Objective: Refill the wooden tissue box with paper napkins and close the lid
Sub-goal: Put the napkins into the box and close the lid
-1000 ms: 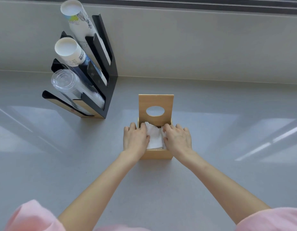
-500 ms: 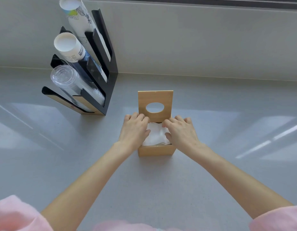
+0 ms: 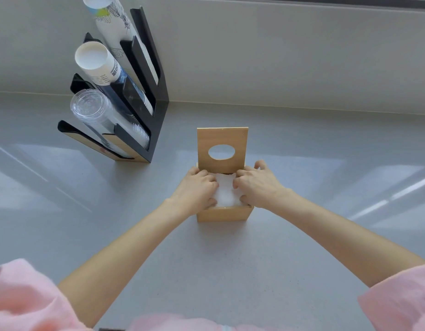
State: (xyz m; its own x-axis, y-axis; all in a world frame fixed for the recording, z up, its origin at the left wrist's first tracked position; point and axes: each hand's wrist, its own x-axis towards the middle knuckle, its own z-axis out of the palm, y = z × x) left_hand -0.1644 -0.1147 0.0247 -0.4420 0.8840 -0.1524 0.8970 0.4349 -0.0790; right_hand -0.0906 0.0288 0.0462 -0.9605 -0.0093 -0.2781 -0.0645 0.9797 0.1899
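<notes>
Both hands press napkins into the open wooden box.

The box (image 3: pixel 223 213) stands on the grey table (image 3: pixel 230 271), in the middle, and its lid (image 3: pixel 222 149) with an oval hole stands upright at the far side of the box. White napkins (image 3: pixel 225 192) fill the inside of the box, up to its rim. The left hand (image 3: pixel 197 189) lies on the left part of the napkins with curled fingers, the grip narrow and pressing on the paper. The right hand (image 3: pixel 259 185) lies on the right part in the same way, fingers bent down on the napkins. To the far left of the box a black cup rack (image 3: pixel 149 108) leans against the wall and carries paper cups (image 3: pixel 97 63) and clear cups (image 3: pixel 97 115). Nearest to the camera, on the near side of the box, pink sleeves (image 3: pixel 23 297) show at the bottom corners.
</notes>
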